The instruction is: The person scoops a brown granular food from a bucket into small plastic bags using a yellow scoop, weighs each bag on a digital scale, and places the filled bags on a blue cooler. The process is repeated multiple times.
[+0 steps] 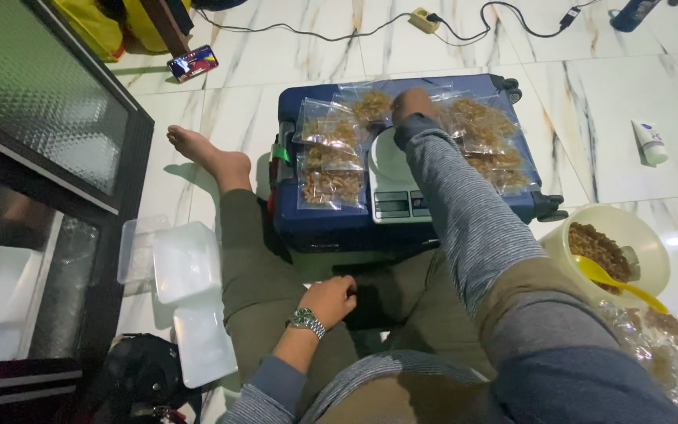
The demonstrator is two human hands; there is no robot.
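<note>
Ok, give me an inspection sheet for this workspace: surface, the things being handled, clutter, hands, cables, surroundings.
Surface: blue suitcase lying flat on the white marble floor, used as a table.
Job's things: clear snack bags laid on the suitcase both sides of a white scale; cream bowl of snacks with a yellow spoon.
Clutter: white lids, white tube, phone.
Hands: right hand reaches over the bags, fingers hidden; left hand curled on the lap.
Cables: black cable to a power strip.
Surroundings: dark glass-fronted cabinet, black bag.
</note>
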